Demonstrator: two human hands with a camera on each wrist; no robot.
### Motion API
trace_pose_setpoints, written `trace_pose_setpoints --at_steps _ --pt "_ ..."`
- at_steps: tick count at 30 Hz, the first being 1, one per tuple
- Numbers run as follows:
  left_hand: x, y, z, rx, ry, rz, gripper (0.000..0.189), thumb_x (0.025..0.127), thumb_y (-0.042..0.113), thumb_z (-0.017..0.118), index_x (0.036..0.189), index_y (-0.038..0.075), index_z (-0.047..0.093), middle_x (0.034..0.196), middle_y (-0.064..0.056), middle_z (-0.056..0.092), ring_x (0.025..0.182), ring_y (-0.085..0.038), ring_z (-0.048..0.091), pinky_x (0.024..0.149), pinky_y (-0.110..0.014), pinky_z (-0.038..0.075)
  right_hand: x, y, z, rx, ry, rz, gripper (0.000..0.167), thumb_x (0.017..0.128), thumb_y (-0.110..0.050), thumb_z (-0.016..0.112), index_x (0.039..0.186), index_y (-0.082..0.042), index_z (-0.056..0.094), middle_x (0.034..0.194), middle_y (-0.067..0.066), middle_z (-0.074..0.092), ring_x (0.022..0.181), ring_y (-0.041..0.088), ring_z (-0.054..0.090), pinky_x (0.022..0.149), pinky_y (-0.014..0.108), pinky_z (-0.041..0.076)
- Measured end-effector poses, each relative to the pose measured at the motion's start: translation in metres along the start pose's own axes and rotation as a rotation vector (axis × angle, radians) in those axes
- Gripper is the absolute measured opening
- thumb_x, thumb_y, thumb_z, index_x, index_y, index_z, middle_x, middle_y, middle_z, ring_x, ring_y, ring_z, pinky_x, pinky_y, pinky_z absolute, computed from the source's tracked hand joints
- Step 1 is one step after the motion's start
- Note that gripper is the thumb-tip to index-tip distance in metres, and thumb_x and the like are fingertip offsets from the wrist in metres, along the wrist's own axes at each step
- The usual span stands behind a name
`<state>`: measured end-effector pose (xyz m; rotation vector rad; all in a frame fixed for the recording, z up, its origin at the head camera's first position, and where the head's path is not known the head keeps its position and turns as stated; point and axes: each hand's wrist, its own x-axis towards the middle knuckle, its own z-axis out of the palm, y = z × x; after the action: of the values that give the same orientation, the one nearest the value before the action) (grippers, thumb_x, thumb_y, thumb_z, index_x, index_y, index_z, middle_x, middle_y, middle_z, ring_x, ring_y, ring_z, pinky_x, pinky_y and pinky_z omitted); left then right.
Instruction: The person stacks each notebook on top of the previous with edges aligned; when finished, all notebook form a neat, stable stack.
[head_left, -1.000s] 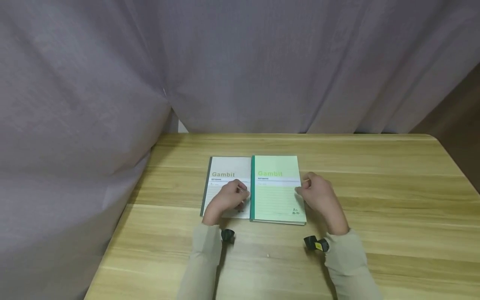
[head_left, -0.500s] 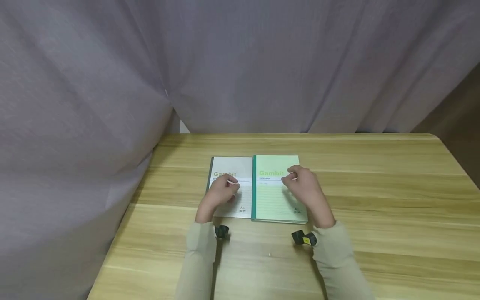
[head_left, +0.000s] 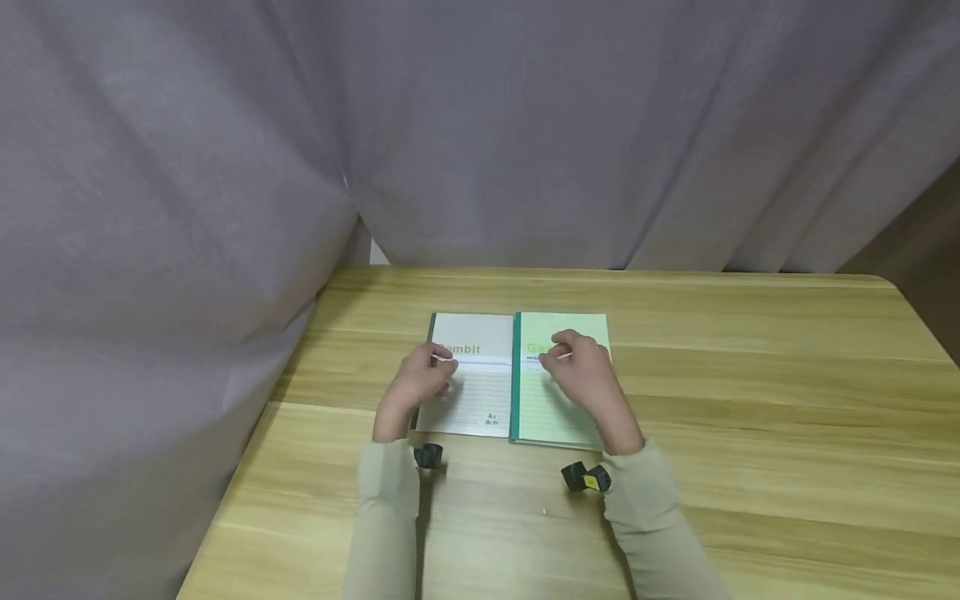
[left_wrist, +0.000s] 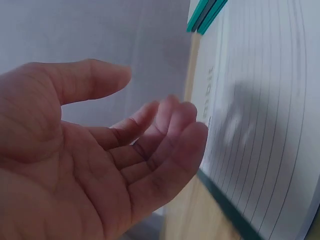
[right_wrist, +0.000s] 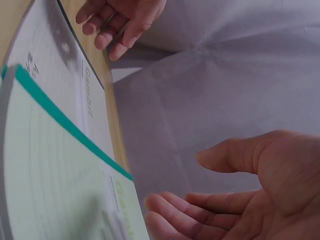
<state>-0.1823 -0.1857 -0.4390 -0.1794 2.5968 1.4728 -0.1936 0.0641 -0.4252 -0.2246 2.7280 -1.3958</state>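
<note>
Two notebooks lie side by side on the wooden table: a white notebook (head_left: 480, 400) with a dark spine on the left, and a green notebook (head_left: 551, 421) with a teal spine on the right. My left hand (head_left: 415, 382) hovers over the white notebook's left edge, its fingers loosely bent and holding nothing. Above the green notebook is my right hand (head_left: 587, 379), also holding nothing, with thumb and fingers apart in the right wrist view. Each hand casts a shadow on the cover beneath it. The right hand hides part of the green notebook's title.
The wooden table (head_left: 750, 400) extends to the right of the notebooks and in front of them. A grey curtain (head_left: 525, 133) hangs behind the table and down its left side. Black wrist cameras (head_left: 585, 477) sit at the cuffs.
Both hands have moved left. The right hand has gone from the green notebook's right edge to above its cover, and the left from the white notebook's middle toward its left edge.
</note>
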Motion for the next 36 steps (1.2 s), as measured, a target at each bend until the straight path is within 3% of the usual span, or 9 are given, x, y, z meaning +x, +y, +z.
trace_pose_setpoints --at_steps 5,10,17,23,27,31,33,36 --pt "-0.002 -0.006 -0.009 0.040 0.038 -0.010 0.035 0.096 0.011 0.064 0.124 -0.009 0.058 0.101 -0.018 0.064 0.080 -0.026 0.064 0.067 -0.031 0.052 -0.001 -0.004 0.015 0.033 0.010 -0.071 0.040 0.095 -0.010 0.063 0.128 0.012 0.061 0.106 0.021 0.071 0.097 0.035 0.071 0.083 0.049 0.056" --pt "-0.006 -0.011 -0.018 0.047 0.047 -0.025 0.042 0.092 0.012 0.068 0.125 -0.011 0.057 0.106 -0.021 0.063 0.088 -0.029 0.063 0.074 -0.037 0.054 -0.002 -0.010 0.029 0.048 -0.022 -0.128 0.035 0.093 -0.008 0.064 0.122 0.013 0.064 0.102 0.020 0.072 0.095 0.034 0.071 0.081 0.046 0.058" --pt "-0.010 -0.018 -0.026 0.026 0.057 -0.063 0.045 0.093 0.013 0.068 0.127 -0.013 0.056 0.118 -0.028 0.062 0.105 -0.037 0.061 0.087 -0.044 0.054 -0.001 -0.019 0.044 0.020 -0.066 -0.060 0.040 0.091 -0.010 0.070 0.123 0.013 0.063 0.108 0.021 0.072 0.101 0.034 0.070 0.085 0.045 0.057" --pt "-0.012 -0.023 -0.027 0.010 0.056 -0.136 0.043 0.092 0.010 0.069 0.126 -0.013 0.056 0.116 -0.026 0.062 0.100 -0.035 0.063 0.084 -0.043 0.055 -0.004 -0.022 0.056 -0.018 -0.110 -0.023 0.040 0.088 -0.009 0.071 0.121 0.013 0.064 0.108 0.023 0.071 0.102 0.035 0.069 0.085 0.046 0.057" --pt "-0.014 -0.027 -0.025 -0.020 0.054 -0.172 0.042 0.090 0.005 0.068 0.124 -0.015 0.055 0.114 -0.027 0.062 0.096 -0.034 0.065 0.083 -0.043 0.056 -0.007 -0.022 0.062 -0.078 -0.140 -0.036 0.030 0.088 -0.010 0.072 0.109 0.010 0.069 0.102 0.022 0.071 0.083 0.026 0.066 0.080 0.045 0.057" --pt "-0.015 -0.030 -0.025 -0.033 0.047 -0.179 0.040 0.088 0.000 0.066 0.122 -0.018 0.055 0.112 -0.029 0.062 0.092 -0.035 0.067 0.080 -0.042 0.058 -0.008 -0.022 0.066 -0.102 -0.151 -0.046 0.021 0.088 -0.010 0.072 0.097 0.008 0.069 0.084 0.015 0.068 0.063 0.017 0.051 0.063 0.034 0.051" --pt "-0.015 -0.030 -0.026 -0.033 0.039 -0.187 0.040 0.088 -0.001 0.065 0.122 -0.018 0.055 0.110 -0.029 0.061 0.090 -0.035 0.067 0.077 -0.040 0.058 -0.008 -0.022 0.067 -0.101 -0.159 -0.043 0.017 0.089 -0.010 0.070 0.085 0.005 0.064 0.068 0.006 0.056 0.054 0.014 0.040 0.051 0.028 0.040" --pt "-0.015 -0.031 -0.025 -0.018 0.033 -0.189 0.041 0.086 -0.002 0.065 0.122 -0.019 0.055 0.111 -0.029 0.061 0.088 -0.033 0.066 0.075 -0.039 0.058 -0.009 -0.023 0.070 -0.091 -0.169 -0.036 0.028 0.089 -0.010 0.067 0.070 -0.005 0.048 0.057 -0.002 0.036 0.048 0.010 0.029 0.045 0.023 0.025"
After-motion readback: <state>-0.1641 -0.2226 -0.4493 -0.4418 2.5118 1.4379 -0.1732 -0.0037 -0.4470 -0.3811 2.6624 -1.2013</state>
